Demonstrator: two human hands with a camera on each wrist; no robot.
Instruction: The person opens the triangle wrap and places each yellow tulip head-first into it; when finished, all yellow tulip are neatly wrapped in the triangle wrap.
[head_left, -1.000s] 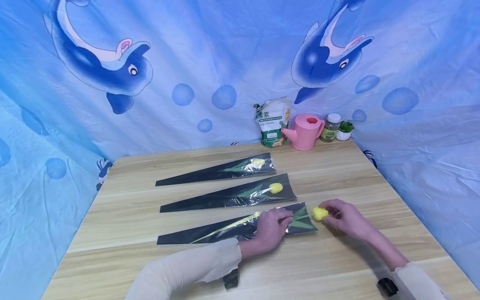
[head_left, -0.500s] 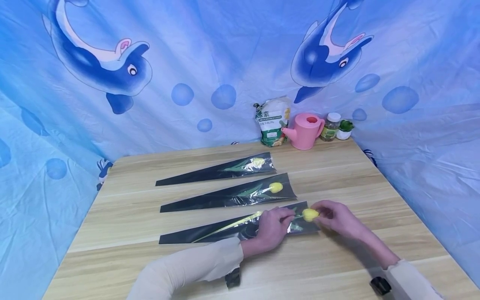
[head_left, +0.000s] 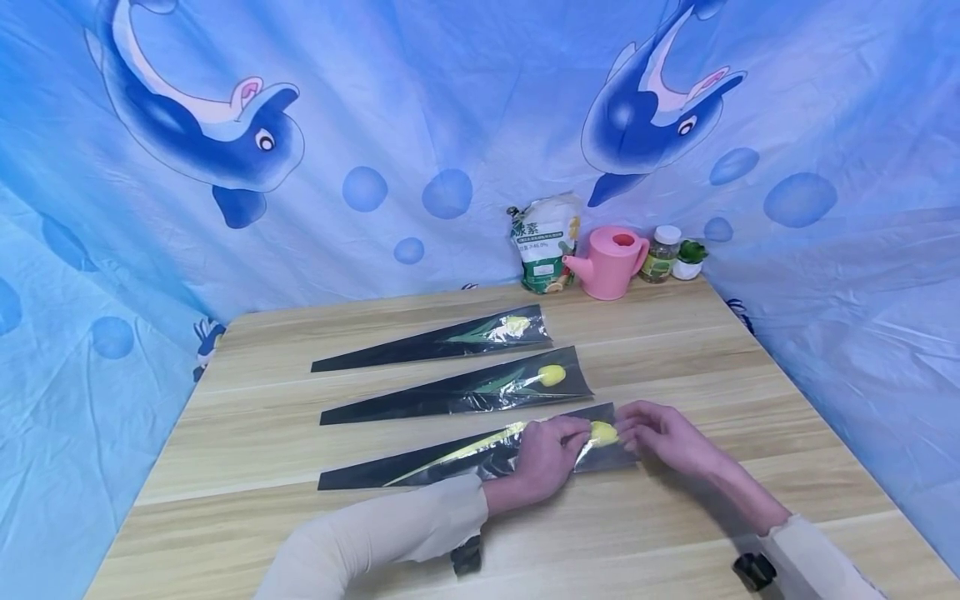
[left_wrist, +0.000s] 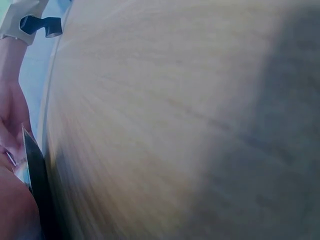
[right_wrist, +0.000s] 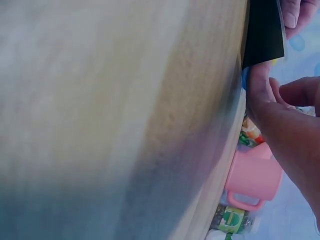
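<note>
On the wooden table, the left hand presses the nearest black flower sleeve flat, fingers curled on its film, while the right hand pinches the yellow tulip — at the sleeve's mouth.
</note>
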